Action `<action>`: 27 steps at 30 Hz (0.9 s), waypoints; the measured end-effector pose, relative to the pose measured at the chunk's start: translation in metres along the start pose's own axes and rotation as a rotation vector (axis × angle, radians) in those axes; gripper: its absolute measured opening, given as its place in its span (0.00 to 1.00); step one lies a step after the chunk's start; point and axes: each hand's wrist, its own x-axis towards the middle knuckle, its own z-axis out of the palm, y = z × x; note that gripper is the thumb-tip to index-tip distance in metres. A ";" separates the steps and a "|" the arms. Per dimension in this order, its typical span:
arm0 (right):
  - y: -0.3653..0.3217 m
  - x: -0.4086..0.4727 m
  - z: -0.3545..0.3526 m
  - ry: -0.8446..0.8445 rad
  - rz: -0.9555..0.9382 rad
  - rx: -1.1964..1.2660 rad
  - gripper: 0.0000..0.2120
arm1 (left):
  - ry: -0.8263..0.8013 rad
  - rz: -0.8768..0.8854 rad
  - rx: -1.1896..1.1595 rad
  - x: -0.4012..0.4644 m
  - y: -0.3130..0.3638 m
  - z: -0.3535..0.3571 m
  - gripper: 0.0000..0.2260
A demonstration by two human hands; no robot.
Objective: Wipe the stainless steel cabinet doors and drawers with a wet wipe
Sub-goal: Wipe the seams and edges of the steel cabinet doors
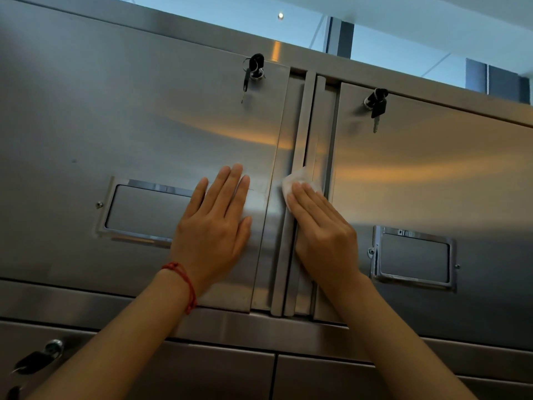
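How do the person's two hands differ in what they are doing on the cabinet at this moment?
The left hand lies bare on the left door; the right hand presses a wet wipe against the centre strip between the doors. The left wrist wears a red string bracelet; the right wrist is bare. Both hands have straight fingers.

wet wipe [300,180] mostly under right hand [323,232], left door [115,134] cropped

No legible text anywhere. Both label holders on the cabinet doors, left [145,210] and right [414,258], show blank inserts. Keys [377,103] in the locks carry no readable marking or brand.
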 end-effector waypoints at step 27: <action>0.020 0.034 0.005 0.011 -0.013 -0.024 0.20 | 0.006 -0.008 -0.019 -0.001 0.000 0.001 0.24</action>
